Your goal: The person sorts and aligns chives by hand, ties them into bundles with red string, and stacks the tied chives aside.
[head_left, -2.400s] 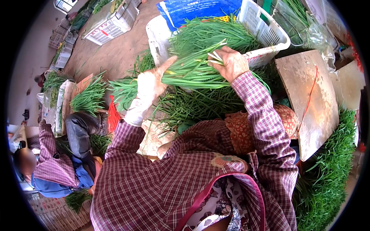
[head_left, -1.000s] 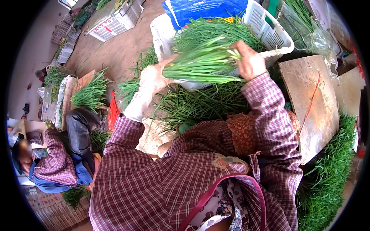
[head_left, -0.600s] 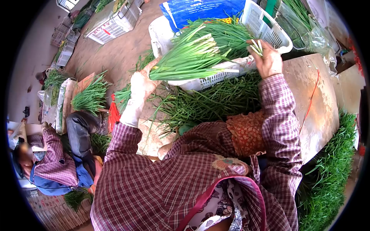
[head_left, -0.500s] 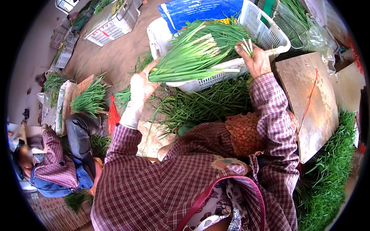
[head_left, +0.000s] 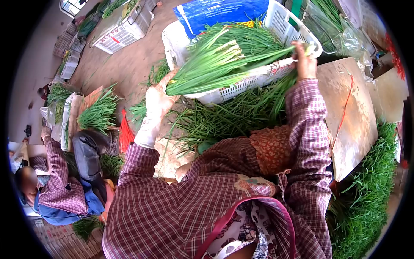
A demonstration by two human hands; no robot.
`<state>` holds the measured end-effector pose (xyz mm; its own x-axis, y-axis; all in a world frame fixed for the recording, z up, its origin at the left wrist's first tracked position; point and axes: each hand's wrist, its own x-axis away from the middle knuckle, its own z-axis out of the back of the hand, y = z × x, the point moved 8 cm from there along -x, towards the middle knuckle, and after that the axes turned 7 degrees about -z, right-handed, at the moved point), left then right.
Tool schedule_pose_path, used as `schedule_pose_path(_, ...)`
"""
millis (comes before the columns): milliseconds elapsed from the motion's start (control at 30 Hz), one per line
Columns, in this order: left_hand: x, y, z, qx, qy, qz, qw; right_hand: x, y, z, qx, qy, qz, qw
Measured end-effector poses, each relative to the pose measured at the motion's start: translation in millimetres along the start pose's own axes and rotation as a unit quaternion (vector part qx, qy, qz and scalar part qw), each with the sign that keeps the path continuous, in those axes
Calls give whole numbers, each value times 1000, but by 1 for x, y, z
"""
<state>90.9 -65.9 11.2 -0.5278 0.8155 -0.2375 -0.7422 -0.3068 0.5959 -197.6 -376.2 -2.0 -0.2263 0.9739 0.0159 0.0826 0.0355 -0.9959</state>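
Observation:
My left hand (head_left: 162, 96) is closed around the leafy end of a bunch of garlic chives (head_left: 211, 71). The pale stem ends of that bunch point up and to the right, above a white plastic crate (head_left: 241, 91). My right hand (head_left: 305, 64), slightly blurred, is closed on a few chive stalks (head_left: 276, 57) by their pale ends. Those stalks stretch between my two hands, along the near side of the bunch. More chives (head_left: 263, 38) fill the crate behind.
Loose chives (head_left: 233, 118) are heaped between my lap and the crate. A stained board (head_left: 349, 112) stands at my right, beside a large green pile (head_left: 366, 198). On the left sits a co-worker (head_left: 62, 185) near other chives (head_left: 101, 110). A blue sheet (head_left: 224, 15) hangs over the crate's far side.
My right hand has moved right and slightly up, drawing stalks outward from the bunch towards the crate's right end. My left hand has stayed nearly still with the bunch.

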Motion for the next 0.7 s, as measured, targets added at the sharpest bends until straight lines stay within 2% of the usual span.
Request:
schedule_pose_path(33, -1, -8, 0, -9, 15, -27, 999, -8, -2, 29, 6, 109, -29, 994)
schedule_pose_path(67, -1, -11, 3, -19, 30, -55, 998, -22, 1, 53, -110, 122, -31, 986)
schedule_pose_path(100, -1, -12, 6, -19, 30, -54, 998, -35, -10, 73, -134, 101, 70, 983)
schedule_pose_path(200, 1, -19, 8, -27, 11, -4, 1000, -31, -25, 92, -234, 74, 90, 965)
schedule_pose_path(267, 1, -21, 8, -51, 6, 9, 999, -8, -46, 62, -99, 15, 133, 986)
schedule_pose_path(300, 0, -22, 5, -51, 4, 7, 999, 2, -43, 42, 9, -4, 115, 993)
schedule_pose_path(333, -2, -20, 3, -23, 12, -15, 1000, 8, -35, 20, 167, -28, 124, 978)
schedule_pose_path(367, -3, -18, 2, 5, 20, -38, 999, 29, -43, -13, 205, -55, 189, 959)
schedule_pose_path(400, -3, -16, 2, 5, 20, -39, 999, 28, -21, -35, 228, -89, 157, 957)
schedule_pose_path(433, -3, -11, 2, 17, 19, -50, 998, 49, -28, -61, 254, -145, 177, 940)
schedule_pose_path(467, -2, -7, 2, 29, 19, -62, 997, 57, -25, -77, 302, -184, 130, 926)
schedule_pose_path(533, -3, -9, -1, 53, 17, -63, 997, 66, -25, -96, 320, -191, 225, 900)
schedule_pose_path(567, -3, -9, -2, 77, 13, -64, 995, 66, -24, -96, 320, -191, 225, 900)
schedule_pose_path(633, -2, -7, -1, 52, 8, -63, 997, 70, -31, -93, 351, -172, 302, 870)
schedule_pose_path(667, -2, -7, 0, 27, 3, -60, 998, 64, -30, -87, 410, -139, 314, 845)
schedule_pose_path(700, -1, -11, 2, 27, 4, -58, 998, 45, -23, -71, 429, -97, 299, 847)
